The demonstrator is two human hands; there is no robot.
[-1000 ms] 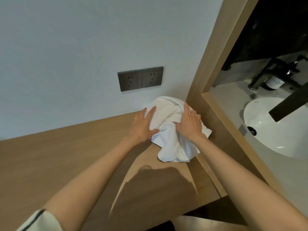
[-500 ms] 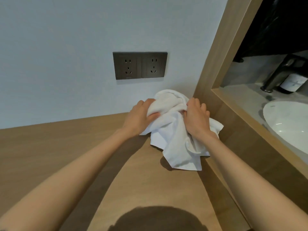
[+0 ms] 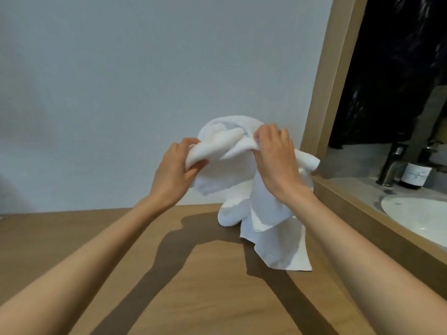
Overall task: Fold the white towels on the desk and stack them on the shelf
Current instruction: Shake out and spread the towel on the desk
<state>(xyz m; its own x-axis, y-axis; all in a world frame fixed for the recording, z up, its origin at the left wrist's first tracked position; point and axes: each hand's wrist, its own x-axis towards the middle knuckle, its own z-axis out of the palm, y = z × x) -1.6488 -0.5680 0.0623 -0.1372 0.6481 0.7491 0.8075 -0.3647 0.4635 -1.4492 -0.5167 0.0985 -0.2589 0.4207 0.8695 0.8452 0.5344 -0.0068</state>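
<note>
Head view: one white towel (image 3: 244,180) is held bunched above the far right part of the wooden bench (image 3: 205,286), close to the grey wall (image 3: 145,68). Its gripped upper edge runs roughly left to right between the two hands; the remainder hangs downward, so the long axis is near vertical. The lowest corner points down and toward the viewer and appears to reach the bench, though contact cannot be confirmed. The left hand (image 3: 175,174) has its fingers clamped on the left end of that edge. The right hand (image 3: 275,155) has its fingers closed over the right end. The right forearm hides part of the towel. At right, a wooden frame (image 3: 324,93) borders a sink (image 3: 420,218), cut off by the picture edge, with a tap (image 3: 391,165) and a dark bottle (image 3: 416,172); its label is illegible.
</note>
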